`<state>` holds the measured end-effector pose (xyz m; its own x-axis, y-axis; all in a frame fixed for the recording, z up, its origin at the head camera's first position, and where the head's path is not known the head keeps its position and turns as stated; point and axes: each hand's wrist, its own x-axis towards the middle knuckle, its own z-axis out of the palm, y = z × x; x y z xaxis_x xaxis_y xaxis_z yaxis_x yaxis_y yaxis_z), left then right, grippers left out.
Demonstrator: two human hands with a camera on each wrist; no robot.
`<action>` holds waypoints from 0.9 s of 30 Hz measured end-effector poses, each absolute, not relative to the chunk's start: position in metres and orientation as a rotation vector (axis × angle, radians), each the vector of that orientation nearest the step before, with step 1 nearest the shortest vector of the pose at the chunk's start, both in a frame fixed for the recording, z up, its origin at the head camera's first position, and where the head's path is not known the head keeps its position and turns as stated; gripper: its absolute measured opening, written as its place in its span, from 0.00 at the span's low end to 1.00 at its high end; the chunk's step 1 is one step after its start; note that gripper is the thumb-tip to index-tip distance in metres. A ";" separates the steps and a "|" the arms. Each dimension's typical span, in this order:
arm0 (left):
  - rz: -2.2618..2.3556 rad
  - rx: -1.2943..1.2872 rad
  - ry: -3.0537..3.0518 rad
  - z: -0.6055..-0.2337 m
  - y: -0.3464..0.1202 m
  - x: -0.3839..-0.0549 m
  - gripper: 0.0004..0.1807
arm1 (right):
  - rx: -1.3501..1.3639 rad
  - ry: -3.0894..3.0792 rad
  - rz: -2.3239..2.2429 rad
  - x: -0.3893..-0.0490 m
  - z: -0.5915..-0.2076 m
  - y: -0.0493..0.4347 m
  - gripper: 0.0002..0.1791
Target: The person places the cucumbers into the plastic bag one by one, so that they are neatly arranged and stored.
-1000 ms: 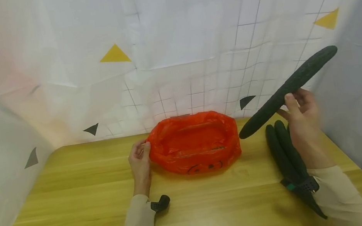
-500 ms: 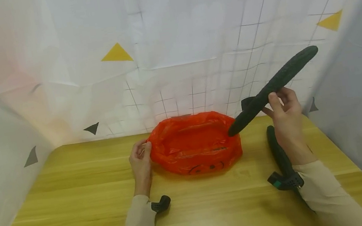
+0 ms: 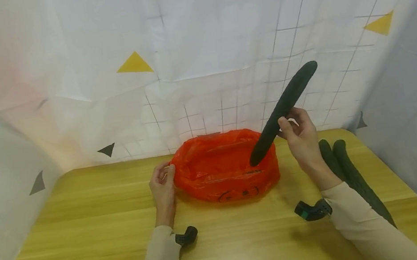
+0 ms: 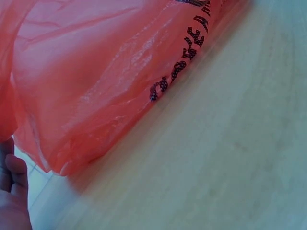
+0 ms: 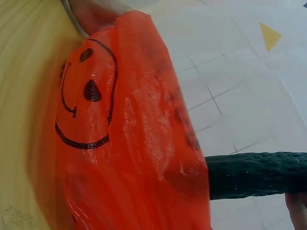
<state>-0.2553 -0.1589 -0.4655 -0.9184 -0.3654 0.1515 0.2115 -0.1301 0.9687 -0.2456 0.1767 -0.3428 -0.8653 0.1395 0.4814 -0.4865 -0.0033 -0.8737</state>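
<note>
A red plastic bag (image 3: 227,188) with a printed smiley face stands on the table, its mouth spread wide. At its left end my left hand (image 3: 163,186) pinches the rim between thumb and fingers; the left wrist view shows only part of that hand beside the bag wall (image 4: 96,72). My right hand (image 3: 301,136) grips a long dark green cucumber (image 3: 288,97) near its middle. The cucumber slants down to the left, with its lower end over the bag's mouth. In the right wrist view the bag's rim hides the tip of the cucumber (image 5: 254,175).
Two more cucumbers (image 3: 364,185) lie side by side on the right of the wooden table (image 3: 241,242), partly behind the right forearm. White sheeting (image 3: 198,37) with grid lines and triangles closes off the back and both sides.
My right hand has carried the cucumber leftward from beside the bag to over its mouth, tilting it steeper. The two lying cucumbers have come out from behind the arm. The left hand stays put.
</note>
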 end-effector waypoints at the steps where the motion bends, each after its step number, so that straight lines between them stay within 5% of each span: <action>1: -2.101 0.165 -1.766 -0.466 -0.158 -0.255 0.19 | 0.366 -1.865 1.905 -0.246 -0.344 0.176 0.18; 27: -2.060 0.153 -1.778 -0.467 -0.164 -0.254 0.18 | 0.466 -2.333 1.485 -0.230 -0.341 0.151 0.22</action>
<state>-0.2540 -0.1637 -0.4666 -0.9087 -0.3756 0.1820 0.2350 -0.1001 0.9668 -0.2303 0.1510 -0.3408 -0.8901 -0.0936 0.4460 -0.4437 0.4015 -0.8012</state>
